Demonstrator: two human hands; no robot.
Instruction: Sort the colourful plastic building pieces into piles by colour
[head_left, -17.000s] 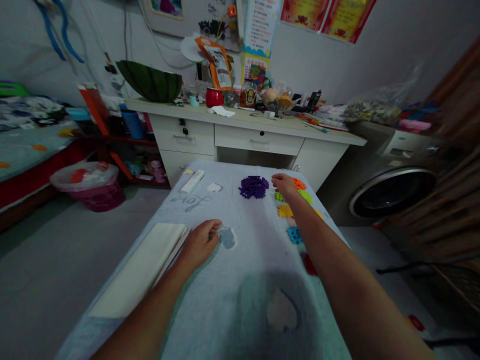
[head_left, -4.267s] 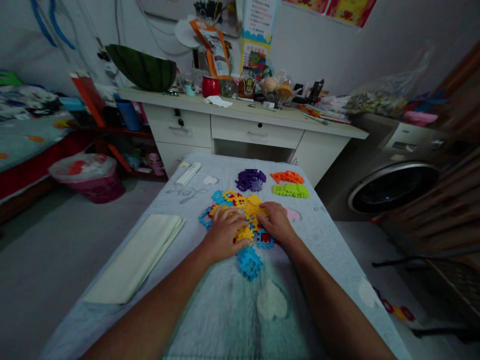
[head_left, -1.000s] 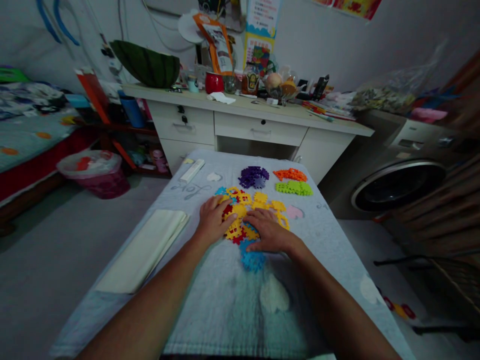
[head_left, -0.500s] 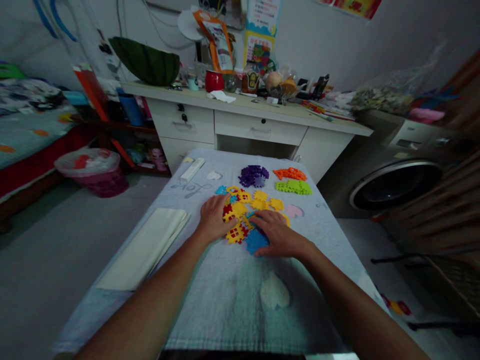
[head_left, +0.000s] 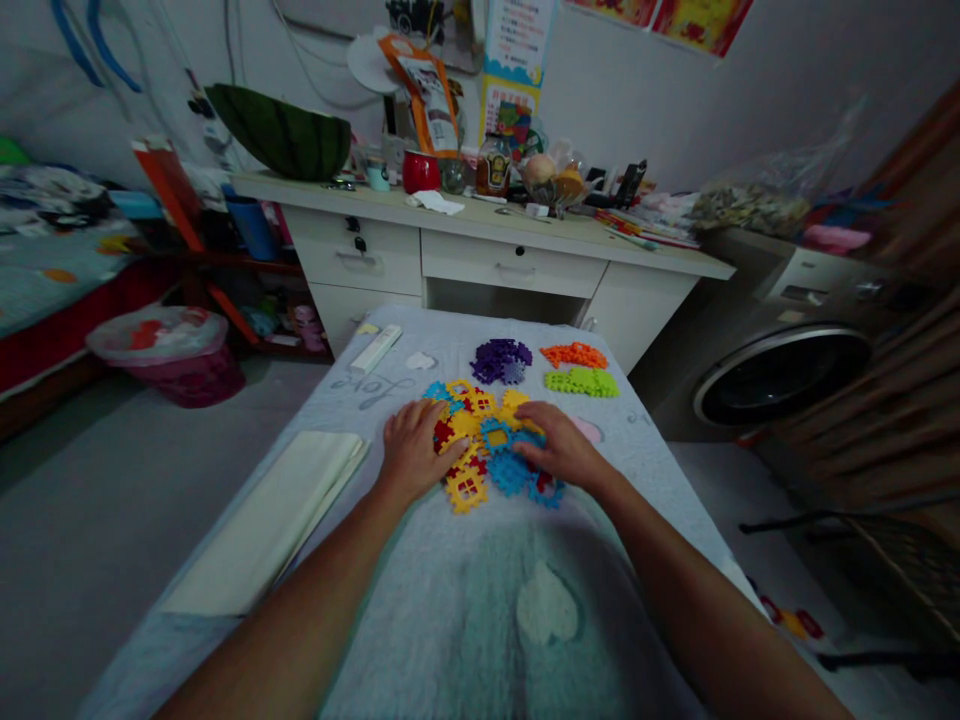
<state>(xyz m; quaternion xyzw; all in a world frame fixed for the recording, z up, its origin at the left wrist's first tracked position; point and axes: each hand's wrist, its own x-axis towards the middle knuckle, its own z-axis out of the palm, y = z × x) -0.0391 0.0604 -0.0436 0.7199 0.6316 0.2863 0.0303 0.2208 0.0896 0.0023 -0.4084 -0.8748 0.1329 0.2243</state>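
In the head view a mixed pile of toothed plastic building pieces lies on the cloth, with yellow pieces (head_left: pixel 467 488), blue pieces (head_left: pixel 508 472) and some red between them. My left hand (head_left: pixel 414 447) rests against the pile's left side, thumb stretched over the yellow and red pieces. On the right side my right hand (head_left: pixel 559 445) lies over blue and yellow pieces with its fingers spread; its palm hides some of them. Neither hand lifts a piece. Behind the pile sit a purple heap (head_left: pixel 501 360), an orange heap (head_left: pixel 574 355) and a lime-green heap (head_left: pixel 581 382).
The table (head_left: pixel 450 620) wears a pale blue cloth. A folded cream cloth (head_left: pixel 262 525) lies along its left side, and a white oblong object (head_left: pixel 376 349) is at the far left corner. Beyond stand a white desk (head_left: pixel 360 255) and a washing machine (head_left: pixel 780 330) at right.
My right hand has moved up and right, uncovering blue pieces that now lie spread toward the right. My left hand stays at the pile's left side. The camera view has shifted slightly.
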